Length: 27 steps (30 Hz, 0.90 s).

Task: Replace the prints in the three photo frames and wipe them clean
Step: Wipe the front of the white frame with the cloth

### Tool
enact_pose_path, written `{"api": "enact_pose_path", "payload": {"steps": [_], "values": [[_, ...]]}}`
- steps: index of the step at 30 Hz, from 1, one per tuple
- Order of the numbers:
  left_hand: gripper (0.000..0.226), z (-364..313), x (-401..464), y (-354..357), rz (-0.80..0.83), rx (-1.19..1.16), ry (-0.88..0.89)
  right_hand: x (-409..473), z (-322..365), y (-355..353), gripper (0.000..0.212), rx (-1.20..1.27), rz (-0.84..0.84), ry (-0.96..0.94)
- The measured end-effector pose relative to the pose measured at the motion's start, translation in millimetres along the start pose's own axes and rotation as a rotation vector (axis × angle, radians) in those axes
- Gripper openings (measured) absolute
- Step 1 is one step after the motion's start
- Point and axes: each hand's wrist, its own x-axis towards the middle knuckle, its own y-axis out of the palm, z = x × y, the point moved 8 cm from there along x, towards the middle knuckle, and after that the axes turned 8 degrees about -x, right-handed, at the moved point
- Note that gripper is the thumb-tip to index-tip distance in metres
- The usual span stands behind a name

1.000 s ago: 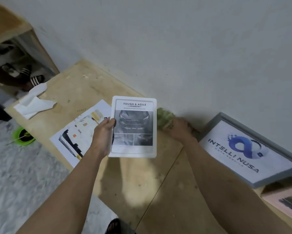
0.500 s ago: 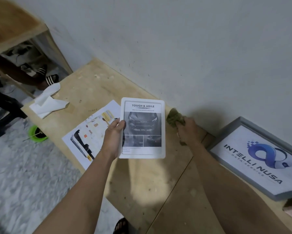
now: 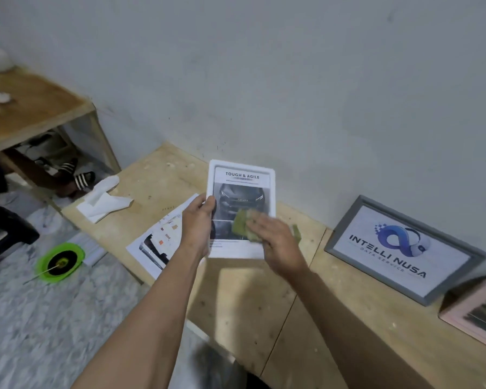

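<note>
The white frame (image 3: 241, 192) is held up above the wooden bench (image 3: 250, 304) by its left edge, pinched in the left hand (image 3: 198, 223), while a green cloth (image 3: 243, 224) is pressed flat against its lower face under the right hand (image 3: 275, 242). The frame is judged light and stiff, its glazed front likely slick and breakable, so an edge grip is best kept. A loose print (image 3: 157, 242) lies below the left hand, a crumpled tissue (image 3: 104, 200) further left. To the right of the wiping hand a grey frame (image 3: 404, 248) is propped on the wall and a pink frame (image 3: 477, 313) lies beyond; nothing blocks the wiping.
</note>
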Motion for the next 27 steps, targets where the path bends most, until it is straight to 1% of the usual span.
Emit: {"api": "enact_pose_path", "payload": {"steps": [1,3,5,6,7,8,9,10,11,12,13,15,17,18,19,21,22,24,25,26,27], "values": [[0.02,-5,-4,-6,0.007,0.006,0.005,-22,14,-2,0.052,0.0,0.047,-0.042],[0.021,-8,-8,-15,0.039,0.049,0.012,-49,27,-3,0.041,0.086,0.229,-0.075],[0.019,-12,-14,-18,0.066,0.078,0.021,-40,27,-22,0.033,0.305,0.347,0.083],[0.019,-12,-19,-20,0.079,0.077,0.014,-29,25,-36,0.034,0.373,0.327,0.172],[0.02,-16,-27,-17,0.103,0.082,0.01,-9,23,-58,0.036,0.402,0.228,0.244],[0.025,-17,-33,-14,0.137,0.091,0.01,12,20,-81,0.042,0.335,0.072,0.276],[0.033,-18,-41,-8,0.182,0.096,0.012,33,21,-103,0.047,0.252,-0.072,0.256],[0.038,-18,-47,-1,0.223,0.105,0.02,51,24,-116,0.053,0.151,-0.174,0.21],[0.037,-20,-53,6,0.257,0.102,0.032,65,33,-119,0.058,0.069,-0.212,0.151],[0.034,-25,-60,11,0.28,0.085,0.046,74,48,-116,0.061,0.012,-0.196,0.071],[0.033,-29,-62,14,0.285,0.055,0.06,76,63,-105,0.061,-0.018,-0.143,-0.003],[0.033,-38,-63,10,0.26,-0.052,0.073,61,93,-78,0.056,0.002,-0.04,-0.133],[0.021,-40,-59,0,0.235,-0.163,0.054,31,108,-54,0.056,0.054,0.058,-0.188],[0.018,-38,-58,-7,0.224,-0.175,0.029,15,112,-48,0.055,0.082,0.109,-0.2],[0.019,-35,-58,-12,0.208,-0.174,0.003,1,117,-43,0.053,0.107,0.169,-0.233],[0.033,-32,-57,-22,0.152,-0.099,0.007,-25,127,-38,0.045,0.187,0.355,-0.279],[0.035,-34,-58,-23,0.135,-0.036,0.029,-33,128,-42,0.042,0.228,0.451,-0.246],[0.027,-37,-61,-21,0.147,0.046,0.053,-36,124,-59,0.039,0.358,0.605,-0.052],[0.026,-36,-60,-19,0.157,0.041,0.05,-27,119,-73,0.038,0.432,0.594,0.059],[0.024,-36,-61,-17,0.173,0.021,0.042,-11,112,-90,0.038,0.472,0.487,0.148],[0.021,-37,-62,-13,0.193,0.004,0.042,8,103,-113,0.038,0.467,0.298,0.205]]}}
